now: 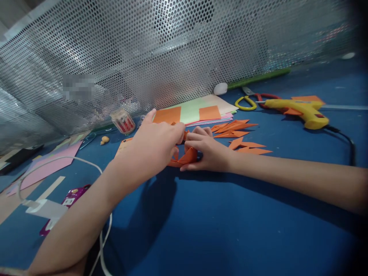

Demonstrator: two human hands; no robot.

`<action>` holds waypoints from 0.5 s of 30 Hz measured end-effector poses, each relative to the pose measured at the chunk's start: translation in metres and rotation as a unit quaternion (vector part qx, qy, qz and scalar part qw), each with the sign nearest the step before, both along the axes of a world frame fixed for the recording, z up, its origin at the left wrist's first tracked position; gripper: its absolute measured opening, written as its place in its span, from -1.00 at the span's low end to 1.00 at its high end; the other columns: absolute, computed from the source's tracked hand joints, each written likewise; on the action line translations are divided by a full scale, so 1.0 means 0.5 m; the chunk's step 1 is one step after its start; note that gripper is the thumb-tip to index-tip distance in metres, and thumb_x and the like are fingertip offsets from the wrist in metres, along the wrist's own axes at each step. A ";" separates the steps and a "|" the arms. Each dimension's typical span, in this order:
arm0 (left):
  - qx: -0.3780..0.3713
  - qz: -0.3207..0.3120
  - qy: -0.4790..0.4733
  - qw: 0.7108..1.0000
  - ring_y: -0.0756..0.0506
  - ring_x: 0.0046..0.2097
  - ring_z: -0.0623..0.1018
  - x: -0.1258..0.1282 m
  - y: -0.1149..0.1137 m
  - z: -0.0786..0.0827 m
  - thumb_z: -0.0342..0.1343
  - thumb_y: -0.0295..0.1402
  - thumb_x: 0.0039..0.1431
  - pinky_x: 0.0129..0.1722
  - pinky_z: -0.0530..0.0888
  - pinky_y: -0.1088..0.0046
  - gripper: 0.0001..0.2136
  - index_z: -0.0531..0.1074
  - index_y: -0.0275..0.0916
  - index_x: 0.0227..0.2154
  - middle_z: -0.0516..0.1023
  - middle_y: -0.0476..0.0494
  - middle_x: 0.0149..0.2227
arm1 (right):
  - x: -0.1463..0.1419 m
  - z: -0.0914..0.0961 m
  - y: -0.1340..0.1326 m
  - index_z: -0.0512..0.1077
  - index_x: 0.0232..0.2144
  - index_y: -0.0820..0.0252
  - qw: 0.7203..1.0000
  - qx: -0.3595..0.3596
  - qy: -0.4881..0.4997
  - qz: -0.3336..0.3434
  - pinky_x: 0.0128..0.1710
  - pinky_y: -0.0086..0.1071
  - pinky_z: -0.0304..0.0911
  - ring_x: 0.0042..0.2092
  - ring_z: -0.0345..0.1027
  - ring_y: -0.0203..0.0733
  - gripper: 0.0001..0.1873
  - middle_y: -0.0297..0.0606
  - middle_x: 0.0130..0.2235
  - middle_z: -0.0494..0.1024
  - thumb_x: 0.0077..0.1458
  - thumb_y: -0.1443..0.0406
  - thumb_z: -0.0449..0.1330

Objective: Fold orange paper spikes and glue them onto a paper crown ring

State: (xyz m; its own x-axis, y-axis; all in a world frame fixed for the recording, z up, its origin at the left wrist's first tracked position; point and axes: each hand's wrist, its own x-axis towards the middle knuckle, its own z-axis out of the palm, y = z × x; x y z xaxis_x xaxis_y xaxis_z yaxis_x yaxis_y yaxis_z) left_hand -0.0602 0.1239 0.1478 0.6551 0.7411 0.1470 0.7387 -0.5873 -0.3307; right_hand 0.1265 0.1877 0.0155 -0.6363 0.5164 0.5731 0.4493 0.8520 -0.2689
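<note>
Leftmost, well out from the grip: pink paper (54, 168), then a white cable (106, 226) running past the left forearm. Beyond the left wrist, a small jar (123, 122) with red stripes inside or on it.

Left hand (152, 145) – back to camera, fingers bent down at the left side of the folded orange paper (189, 156); contact mostly hidden, so I cannot tell whether it pinches or only steadies. The paper sits between the two hands, just above the blue tabletop (218, 222) or on it. Right hand (211, 151) clasps its right side, thumb low, fingers curled over the top.

Behind the grip, a paper stack (192, 109) carries orange squares (209, 112). Just right of it, pointed orange pieces (235, 126) lie loose. Farther right: scissors (245, 104), yellow glue gun (299, 107), both untouched.

Step in hand, by my reading: shaping or joining folds. Next move calls for a firm right hold and light left fingertips – too much squeeze could crush the creases.
</note>
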 end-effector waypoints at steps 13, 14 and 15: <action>-0.018 0.014 0.081 0.996 -0.16 -0.37 0.66 0.025 -0.006 0.008 0.06 -0.62 0.02 0.50 0.09 -0.14 -0.76 0.53 -0.15 -0.43 0.64 0.00 -0.46 | 0.001 0.005 -0.005 0.56 -0.21 0.11 1.000 -0.005 -0.003 0.002 -0.01 -0.06 0.04 -0.10 0.20 0.03 -0.51 -0.17 -0.18 0.58 0.14 -0.15 0.40; -0.015 0.012 0.076 0.997 -0.16 -0.39 0.65 0.024 -0.004 0.007 0.07 -0.62 0.02 0.49 0.10 -0.12 -0.77 0.53 -0.15 -0.44 0.64 0.00 -0.47 | 0.001 0.005 -0.005 0.56 -0.22 0.11 1.000 -0.005 -0.003 0.001 -0.01 -0.06 0.04 -0.10 0.21 0.04 -0.51 -0.16 -0.18 0.57 0.14 -0.16 0.40; -0.007 0.008 0.071 0.997 -0.15 -0.39 0.65 0.023 -0.003 0.005 0.07 -0.61 0.03 0.49 0.12 -0.11 -0.78 0.53 -0.15 -0.44 0.64 0.00 -0.47 | 0.001 0.005 -0.005 0.55 -0.23 0.10 1.000 -0.004 -0.003 0.001 -0.01 -0.05 0.04 -0.10 0.21 0.04 -0.52 -0.16 -0.19 0.57 0.15 -0.16 0.39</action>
State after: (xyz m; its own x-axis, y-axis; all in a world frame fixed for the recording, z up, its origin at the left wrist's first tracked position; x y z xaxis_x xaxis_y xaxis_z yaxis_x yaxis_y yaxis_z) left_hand -0.0486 0.1222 0.1505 0.6572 0.7525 0.0429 0.6938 -0.5818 -0.4245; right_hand 0.1270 0.1852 0.0177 -0.6402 0.5200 0.5655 0.4493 0.8505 -0.2734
